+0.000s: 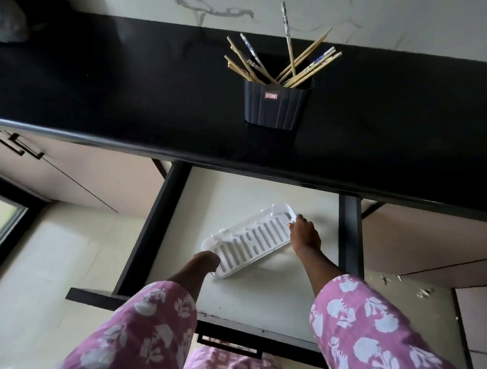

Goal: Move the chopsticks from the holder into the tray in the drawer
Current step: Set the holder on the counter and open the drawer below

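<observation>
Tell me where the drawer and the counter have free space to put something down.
In the drawer: bare floor behind the tray, up to the counter, and in front of it. On the counter: bare stretches left and right of the holder. Crowded: the drawer's middle, where left hand and right hand hold the tray's ends.

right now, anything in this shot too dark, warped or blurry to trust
Head view: the wide lens bows the edge of the glossy black countertop; its surface is dark, showing a faint reflection under the dark ribbed plastic holder; the white slotted plastic tray is sharp with a soft shadow; the top-left corner is blurred.
</observation>
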`<state>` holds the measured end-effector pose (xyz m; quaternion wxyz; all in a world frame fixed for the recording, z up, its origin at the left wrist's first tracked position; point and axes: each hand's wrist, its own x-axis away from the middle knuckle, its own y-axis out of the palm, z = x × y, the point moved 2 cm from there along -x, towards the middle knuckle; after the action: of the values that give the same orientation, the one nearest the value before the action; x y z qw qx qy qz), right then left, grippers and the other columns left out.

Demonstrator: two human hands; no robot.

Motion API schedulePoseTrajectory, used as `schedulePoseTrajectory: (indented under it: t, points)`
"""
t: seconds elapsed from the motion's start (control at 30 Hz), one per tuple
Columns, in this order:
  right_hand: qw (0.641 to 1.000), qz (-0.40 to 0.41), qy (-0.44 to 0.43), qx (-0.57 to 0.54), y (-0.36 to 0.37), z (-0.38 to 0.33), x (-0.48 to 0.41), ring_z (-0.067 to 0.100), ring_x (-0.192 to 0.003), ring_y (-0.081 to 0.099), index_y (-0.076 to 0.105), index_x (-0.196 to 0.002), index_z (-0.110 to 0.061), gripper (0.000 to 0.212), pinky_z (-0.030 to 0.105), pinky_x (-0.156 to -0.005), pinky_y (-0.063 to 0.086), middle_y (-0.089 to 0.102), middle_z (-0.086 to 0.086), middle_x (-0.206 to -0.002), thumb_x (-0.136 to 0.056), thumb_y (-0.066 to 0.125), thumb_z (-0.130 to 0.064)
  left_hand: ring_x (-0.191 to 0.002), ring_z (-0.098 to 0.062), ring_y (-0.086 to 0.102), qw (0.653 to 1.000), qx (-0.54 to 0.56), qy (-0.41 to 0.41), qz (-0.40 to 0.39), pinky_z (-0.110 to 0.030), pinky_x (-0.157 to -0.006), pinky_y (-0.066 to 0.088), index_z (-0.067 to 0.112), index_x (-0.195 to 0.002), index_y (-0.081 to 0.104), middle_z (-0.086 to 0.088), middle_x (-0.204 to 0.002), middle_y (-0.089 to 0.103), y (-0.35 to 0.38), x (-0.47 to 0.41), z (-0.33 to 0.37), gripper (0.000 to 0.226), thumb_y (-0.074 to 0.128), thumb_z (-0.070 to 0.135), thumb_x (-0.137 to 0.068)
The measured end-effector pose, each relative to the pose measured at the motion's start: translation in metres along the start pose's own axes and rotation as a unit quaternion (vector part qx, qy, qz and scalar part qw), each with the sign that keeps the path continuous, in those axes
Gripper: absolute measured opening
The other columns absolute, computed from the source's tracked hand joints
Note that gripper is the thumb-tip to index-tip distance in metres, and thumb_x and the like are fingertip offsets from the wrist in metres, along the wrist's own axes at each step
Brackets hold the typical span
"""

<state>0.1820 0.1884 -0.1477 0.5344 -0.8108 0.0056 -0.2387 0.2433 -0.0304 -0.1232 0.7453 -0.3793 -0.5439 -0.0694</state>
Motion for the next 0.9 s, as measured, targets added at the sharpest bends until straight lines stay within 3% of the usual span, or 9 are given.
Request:
schedulePoseTrajectory:
  t: [0.03,0.1,0.17,0.23,0.4,0.5,0.7,0.9]
  points:
    - [1.000,-0.002,0.009,-0.001,0.002,0.000,-0.002,0.039,-0.110,0.056,0.050,-0.118,-0.001,0.026,0.040,-0.085,0.048,0.058,0.021,-0.119,-0.098,0.038,-0.013,-0.086,-0.024,0.056,0.999,0.026,-0.021,-0.003,-0.024,-0.092,0.045,-0.009,-0.121,0.052,-0.016,-0.085,0.056,0.000,-0.006,0.002,0.032,0.039,0.012,-0.100]
    - [1.000,0.008,0.029,-0.003,0.002,0.000,-0.005,0.039,-0.108,0.057,0.052,-0.116,0.000,0.027,0.039,-0.084,0.048,0.059,0.022,-0.117,-0.096,0.034,-0.003,-0.115,-0.030,0.057,1.000,0.020,-0.023,-0.002,-0.032,-0.097,0.044,-0.006,-0.132,0.046,-0.021,-0.124,0.058,0.000,-0.004,0.005,0.037,0.038,0.011,-0.100]
    - [0.999,0.019,0.041,-0.011,0.002,0.003,-0.005,0.040,-0.105,0.058,0.055,-0.113,0.001,0.027,0.039,-0.083,0.049,0.060,0.022,-0.115,-0.094,0.035,0.000,-0.125,-0.034,0.051,0.998,0.055,0.010,0.024,-0.037,-0.099,0.043,-0.005,-0.134,0.045,-0.020,-0.135,0.051,0.001,-0.013,0.009,0.038,0.037,0.009,-0.099]
    - [0.998,0.023,0.049,-0.017,0.000,0.005,-0.001,0.040,-0.104,0.059,0.056,-0.111,0.002,0.024,0.040,-0.081,0.050,0.061,0.023,-0.113,-0.094,0.039,-0.001,-0.122,-0.035,0.052,0.996,0.073,0.013,0.056,-0.038,-0.097,0.045,-0.006,-0.133,0.045,-0.021,-0.134,0.052,-0.001,-0.013,0.010,0.038,0.037,0.005,-0.097]
    - [0.998,0.031,0.055,-0.013,-0.001,0.008,0.024,0.042,-0.104,0.059,0.055,-0.110,0.004,0.021,0.042,-0.083,0.050,0.061,0.025,-0.112,-0.094,0.043,-0.002,-0.097,-0.036,0.062,0.984,0.127,0.043,0.121,-0.036,-0.066,0.051,-0.006,-0.126,0.045,-0.024,-0.120,0.056,-0.016,-0.012,0.007,0.038,0.033,-0.002,-0.090]
    - [0.996,0.041,0.075,-0.028,0.003,0.011,0.041,0.042,-0.104,0.059,0.055,-0.108,0.006,0.021,0.042,-0.083,0.050,0.061,0.026,-0.112,-0.093,0.044,-0.002,-0.104,-0.039,0.059,0.977,0.125,0.085,0.148,-0.039,-0.077,0.052,-0.005,-0.122,0.049,-0.024,-0.120,0.054,-0.027,-0.015,0.005,0.039,0.031,-0.002,-0.087]
    - [0.987,0.059,0.126,-0.078,0.016,0.017,0.071,0.045,-0.102,0.059,0.056,-0.105,0.009,0.020,0.042,-0.083,0.050,0.060,0.028,-0.110,-0.092,0.045,-0.001,-0.108,-0.038,0.053,0.969,0.113,0.157,0.155,-0.035,-0.080,0.046,0.000,-0.126,0.052,-0.023,-0.122,0.055,-0.029,-0.021,-0.004,0.047,0.029,-0.006,-0.085]
    - [0.980,0.053,0.161,-0.102,0.028,0.019,0.088,0.044,-0.103,0.059,0.056,-0.107,0.007,0.021,0.043,-0.085,0.050,0.059,0.028,-0.112,-0.092,0.046,-0.002,-0.114,-0.038,0.051,0.967,0.118,0.177,0.140,-0.036,-0.088,0.046,0.005,-0.134,0.049,-0.024,-0.128,0.053,-0.025,-0.028,-0.019,0.053,0.030,-0.006,-0.086]
